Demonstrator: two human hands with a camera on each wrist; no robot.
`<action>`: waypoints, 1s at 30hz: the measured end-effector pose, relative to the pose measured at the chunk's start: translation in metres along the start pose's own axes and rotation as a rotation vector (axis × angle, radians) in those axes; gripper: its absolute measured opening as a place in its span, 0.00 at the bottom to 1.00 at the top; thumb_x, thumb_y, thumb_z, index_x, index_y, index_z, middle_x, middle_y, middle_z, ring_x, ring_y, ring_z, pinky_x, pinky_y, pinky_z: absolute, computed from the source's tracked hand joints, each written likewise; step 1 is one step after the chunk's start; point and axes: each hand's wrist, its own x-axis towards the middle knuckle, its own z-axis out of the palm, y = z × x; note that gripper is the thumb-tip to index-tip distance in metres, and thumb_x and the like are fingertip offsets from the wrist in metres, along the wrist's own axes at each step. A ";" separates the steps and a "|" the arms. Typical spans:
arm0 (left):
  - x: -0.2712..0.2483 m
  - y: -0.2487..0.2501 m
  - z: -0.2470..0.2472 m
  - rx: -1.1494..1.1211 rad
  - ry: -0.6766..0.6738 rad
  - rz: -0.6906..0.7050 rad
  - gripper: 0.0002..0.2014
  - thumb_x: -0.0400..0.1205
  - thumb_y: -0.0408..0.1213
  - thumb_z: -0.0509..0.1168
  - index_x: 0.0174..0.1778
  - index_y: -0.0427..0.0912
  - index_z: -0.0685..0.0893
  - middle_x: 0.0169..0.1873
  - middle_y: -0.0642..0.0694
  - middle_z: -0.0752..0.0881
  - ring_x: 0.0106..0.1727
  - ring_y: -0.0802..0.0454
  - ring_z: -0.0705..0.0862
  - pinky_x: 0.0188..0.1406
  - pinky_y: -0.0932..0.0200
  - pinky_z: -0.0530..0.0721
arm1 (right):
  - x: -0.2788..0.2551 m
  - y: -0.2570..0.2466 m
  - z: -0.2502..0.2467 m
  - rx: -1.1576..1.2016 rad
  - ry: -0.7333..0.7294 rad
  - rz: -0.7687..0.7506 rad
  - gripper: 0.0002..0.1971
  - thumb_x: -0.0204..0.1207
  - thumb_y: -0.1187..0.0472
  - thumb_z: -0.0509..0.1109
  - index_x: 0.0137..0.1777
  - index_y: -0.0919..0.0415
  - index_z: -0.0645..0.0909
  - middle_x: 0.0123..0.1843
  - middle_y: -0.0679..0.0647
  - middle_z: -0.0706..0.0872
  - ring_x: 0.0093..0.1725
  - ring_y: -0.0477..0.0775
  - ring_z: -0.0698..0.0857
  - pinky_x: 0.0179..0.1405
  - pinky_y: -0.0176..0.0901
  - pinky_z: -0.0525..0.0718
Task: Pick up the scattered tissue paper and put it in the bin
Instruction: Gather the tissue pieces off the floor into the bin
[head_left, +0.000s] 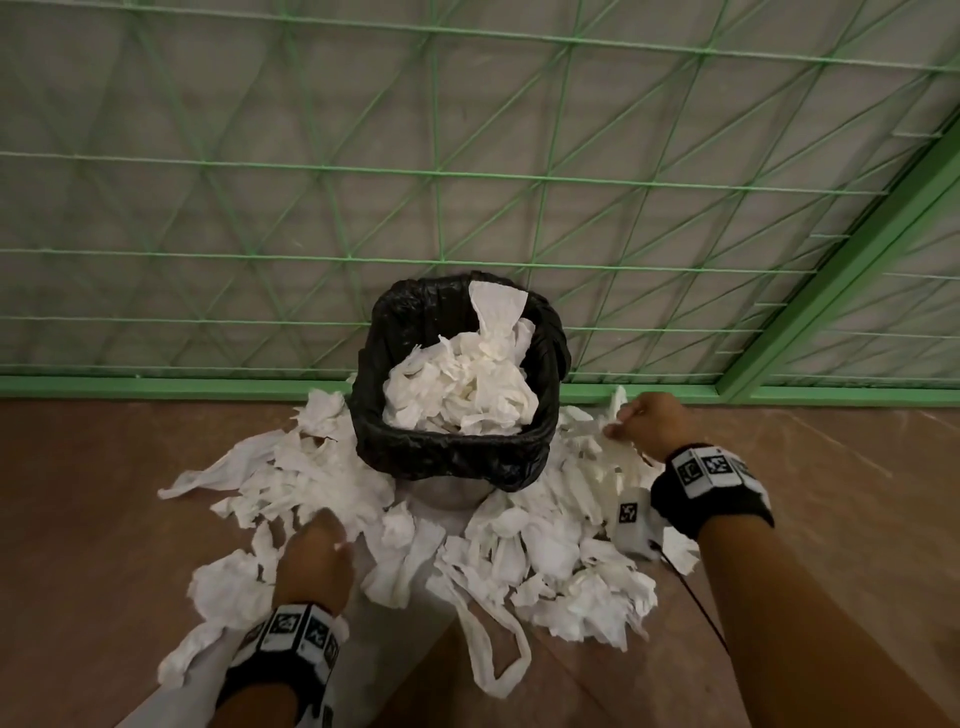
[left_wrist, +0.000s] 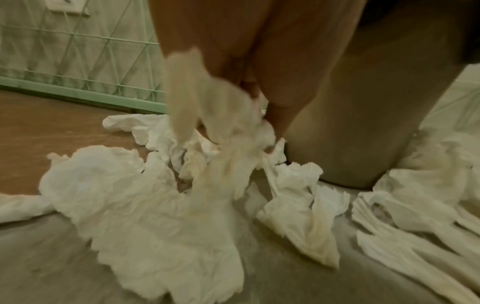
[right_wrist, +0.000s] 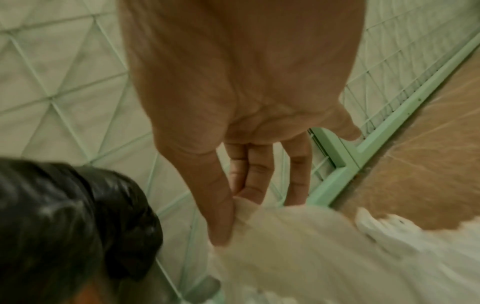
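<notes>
A bin (head_left: 452, 457) lined with a black bag stands against the green fence, heaped with white tissue. Torn white tissue paper (head_left: 545, 540) lies scattered on the floor all around it. My left hand (head_left: 311, 551) is low, left of the bin, and grips a bunch of tissue (left_wrist: 221, 127) that trails down to the pile. My right hand (head_left: 644, 421) is right of the bin near the fence base; its thumb and fingers pinch the edge of a tissue sheet (right_wrist: 298, 246). The bag's rim (right_wrist: 64, 216) shows at the left of the right wrist view.
A green wire-mesh fence (head_left: 467, 171) with a green base rail (head_left: 156, 387) runs behind the bin. The floor (head_left: 78, 493) is brown, with a grey strip under the pile. A black cable (head_left: 701, 613) trails from my right wrist band over the tissue.
</notes>
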 end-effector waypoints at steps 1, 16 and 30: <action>0.003 0.001 -0.002 0.006 0.029 0.000 0.04 0.76 0.28 0.65 0.46 0.37 0.81 0.43 0.37 0.83 0.54 0.40 0.80 0.63 0.42 0.78 | 0.000 -0.004 -0.005 -0.006 0.014 -0.031 0.08 0.70 0.60 0.79 0.39 0.64 0.84 0.38 0.58 0.85 0.43 0.58 0.84 0.45 0.45 0.81; 0.019 0.013 -0.049 -0.222 0.106 -0.141 0.21 0.79 0.24 0.59 0.69 0.35 0.69 0.56 0.28 0.83 0.60 0.30 0.82 0.61 0.42 0.77 | -0.088 -0.194 -0.129 0.791 0.357 -0.638 0.14 0.79 0.51 0.61 0.31 0.50 0.74 0.31 0.42 0.77 0.36 0.43 0.75 0.41 0.42 0.74; 0.029 0.061 -0.170 0.319 -0.124 -0.019 0.19 0.87 0.36 0.54 0.71 0.33 0.76 0.73 0.33 0.76 0.73 0.37 0.76 0.73 0.49 0.71 | -0.050 -0.144 -0.017 0.423 0.087 -0.494 0.11 0.77 0.69 0.63 0.46 0.56 0.85 0.44 0.46 0.85 0.41 0.35 0.83 0.45 0.33 0.79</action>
